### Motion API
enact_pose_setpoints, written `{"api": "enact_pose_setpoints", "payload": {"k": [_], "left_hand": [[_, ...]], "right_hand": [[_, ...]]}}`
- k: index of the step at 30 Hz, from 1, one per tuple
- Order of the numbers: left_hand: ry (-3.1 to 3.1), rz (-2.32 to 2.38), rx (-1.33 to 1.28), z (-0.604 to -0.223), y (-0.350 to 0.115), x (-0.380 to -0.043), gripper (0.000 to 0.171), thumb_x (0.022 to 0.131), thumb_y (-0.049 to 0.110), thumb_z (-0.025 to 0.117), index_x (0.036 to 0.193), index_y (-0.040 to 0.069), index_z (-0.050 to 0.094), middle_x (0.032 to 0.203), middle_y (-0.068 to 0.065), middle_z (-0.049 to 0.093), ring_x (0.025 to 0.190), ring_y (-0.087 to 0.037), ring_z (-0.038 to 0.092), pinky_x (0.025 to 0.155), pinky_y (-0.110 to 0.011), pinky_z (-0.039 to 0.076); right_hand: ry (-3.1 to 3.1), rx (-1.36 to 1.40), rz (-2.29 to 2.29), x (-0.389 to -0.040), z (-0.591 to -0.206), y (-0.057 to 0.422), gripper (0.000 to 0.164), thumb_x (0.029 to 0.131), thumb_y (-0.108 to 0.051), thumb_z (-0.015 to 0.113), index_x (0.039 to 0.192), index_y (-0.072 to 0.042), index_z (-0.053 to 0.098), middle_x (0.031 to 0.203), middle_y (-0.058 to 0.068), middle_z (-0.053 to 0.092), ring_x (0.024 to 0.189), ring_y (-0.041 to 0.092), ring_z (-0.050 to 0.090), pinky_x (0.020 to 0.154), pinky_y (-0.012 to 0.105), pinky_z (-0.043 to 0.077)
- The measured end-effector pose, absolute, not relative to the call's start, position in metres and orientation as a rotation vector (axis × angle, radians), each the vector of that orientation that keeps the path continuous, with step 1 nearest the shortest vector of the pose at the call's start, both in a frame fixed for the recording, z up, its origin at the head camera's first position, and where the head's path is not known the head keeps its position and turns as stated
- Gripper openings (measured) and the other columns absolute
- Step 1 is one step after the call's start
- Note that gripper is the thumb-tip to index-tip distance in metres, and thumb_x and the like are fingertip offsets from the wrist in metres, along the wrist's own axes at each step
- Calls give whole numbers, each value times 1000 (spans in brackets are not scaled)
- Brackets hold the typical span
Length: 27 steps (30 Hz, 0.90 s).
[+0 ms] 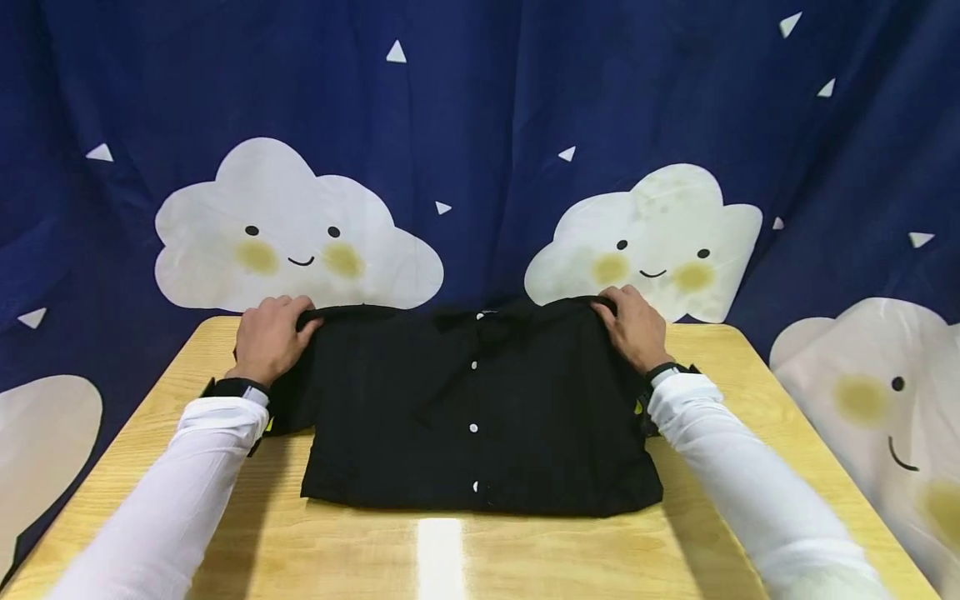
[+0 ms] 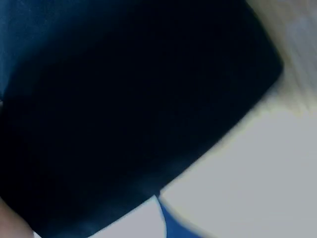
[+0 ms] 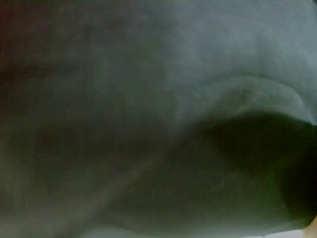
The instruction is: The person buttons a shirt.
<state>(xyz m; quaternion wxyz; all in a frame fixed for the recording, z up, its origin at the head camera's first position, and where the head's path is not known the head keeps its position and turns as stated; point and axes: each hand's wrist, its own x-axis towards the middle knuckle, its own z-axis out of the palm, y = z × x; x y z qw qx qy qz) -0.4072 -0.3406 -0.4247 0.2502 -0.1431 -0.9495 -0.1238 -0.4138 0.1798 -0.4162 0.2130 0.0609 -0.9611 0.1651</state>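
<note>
A black button-up shirt (image 1: 397, 408) spreads across the middle of the head view, its white buttons running down the front. At its upper left corner the left hand (image 1: 272, 337) pinches the cloth between thumb and fingers. The right hand (image 1: 633, 325) grips the upper right corner in the same way. Between the hands the shirt's top edge is stretched, and its lower edge lies near the table. In the left wrist view dark cloth (image 2: 138, 109) fills most of the frame. Shirt fabric (image 3: 124, 124) covers nearly all of the right wrist view, with a fold at right.
Under the shirt is a light wooden table (image 1: 360, 558), with a bright glare strip near its front. A dark blue curtain (image 1: 480, 100) with white clouds and triangles hangs behind and beside it. Both forearms wear white sleeves (image 1: 750, 475) and dark wrist bands.
</note>
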Motion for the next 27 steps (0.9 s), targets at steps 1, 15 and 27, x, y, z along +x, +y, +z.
{"api": "enact_pose_setpoints", "payload": {"k": [1,15,27], "left_hand": [[-2617,-319,-361,-429,-337,-409,19,87,20,69,95,4,63,78,-17,60,77,-41,56,65,-54,42],[-2922,-504,-466,-437,-251,-400,37,94,19,55,128,7,56,122,-23,53,108,-42,50,83,-56,43],[-3256,-387,-690,-461,-227,-399,56,96,39,55,143,11,45,148,-25,30,137,-42,25,101,-61,29]], "right_hand": [[-2697,165,438,-414,-420,180,28,96,-32,58,110,-8,64,96,16,57,80,34,57,66,50,44],[-2909,168,337,-398,-440,146,35,94,-17,55,126,-4,56,130,25,40,116,45,37,94,58,29],[-3408,249,285,-389,-454,115,61,100,-44,43,152,-18,26,156,17,16,137,45,19,103,65,22]]}}
